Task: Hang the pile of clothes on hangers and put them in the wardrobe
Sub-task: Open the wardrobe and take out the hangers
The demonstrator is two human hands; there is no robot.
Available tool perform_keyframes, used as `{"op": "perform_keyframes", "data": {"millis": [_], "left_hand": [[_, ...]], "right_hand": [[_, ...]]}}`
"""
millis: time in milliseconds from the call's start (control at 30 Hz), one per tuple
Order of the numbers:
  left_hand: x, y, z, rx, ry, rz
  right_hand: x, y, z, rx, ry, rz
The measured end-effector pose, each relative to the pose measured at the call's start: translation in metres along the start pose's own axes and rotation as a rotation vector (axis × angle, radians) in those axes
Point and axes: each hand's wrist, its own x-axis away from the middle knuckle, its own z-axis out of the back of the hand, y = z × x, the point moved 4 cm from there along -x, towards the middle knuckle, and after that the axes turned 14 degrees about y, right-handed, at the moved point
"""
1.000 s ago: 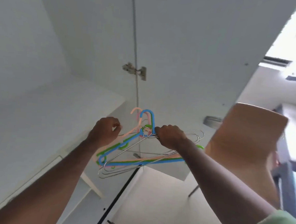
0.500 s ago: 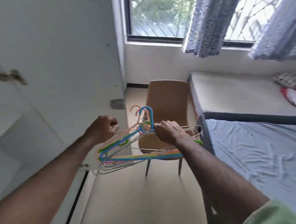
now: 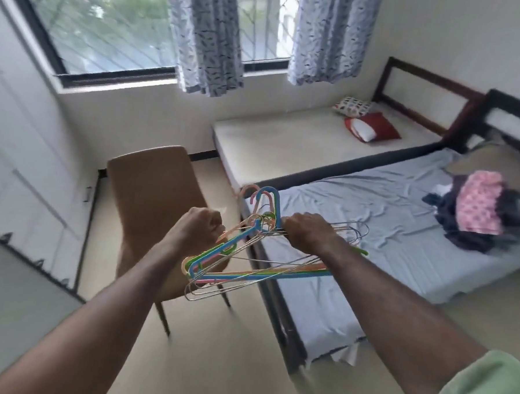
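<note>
We can read no brand, label or writing anywhere in the head view. Both our forearms reach forward and slightly inward, meeting at a tangled bundle of plastic and wire clothes hangers (image 3: 249,256) in blue, green, pink, peach and bare metal. Our left hand (image 3: 201,228) is curled into a fist around the left shoulders of the bundle, knuckles up. Our right hand (image 3: 306,234) is closed over the upper right bars near the hooks, back of the hand toward the camera; a pale green sleeve (image 3: 483,389) shows at the lower right corner. The hooks stand up between the two hands, and the bundle hangs in the air over the floor, in front of a tan moulded chair with thin dark legs (image 3: 152,209). The pile of clothes (image 3: 480,217), dark garments with a pink patterned piece on top, lies on the blue-sheeted bed (image 3: 371,232) at the right, well apart from the hangers. Beyond it is a bare cream mattress (image 3: 285,141) with a red pillow (image 3: 373,129). A white wardrobe door (image 3: 22,160) fills the left edge.
</note>
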Motion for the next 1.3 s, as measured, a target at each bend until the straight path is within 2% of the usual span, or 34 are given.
{"op": "perform_keyframes", "data": {"millis": [100,333,500,700,1067,1300], "left_hand": [[-0.041,0.058,-0.045,-0.018,-0.091,-0.117],[-0.125,0.172,-0.152,0.088,-0.149,-0.279],[-0.177,0.217,-0.239,0.120,-0.203,-0.332],[-0.257,0.244,-0.331,0.151,-0.200,-0.250],[-0.372,0.269,-0.426,0.064,-0.187,-0.045],[-0.411,0.235,-0.507,-0.059,-0.172,0.239]], "right_hand": [[0.026,0.076,-0.002,0.040,-0.020,-0.109],[0.067,0.220,-0.019,0.078,-0.071,-0.332],[0.062,0.310,-0.048,0.100,-0.114,-0.371],[0.020,0.420,-0.087,0.110,-0.211,-0.345],[-0.078,0.584,-0.159,0.049,-0.241,-0.207],[-0.175,0.648,-0.273,-0.042,-0.297,-0.015]]}}
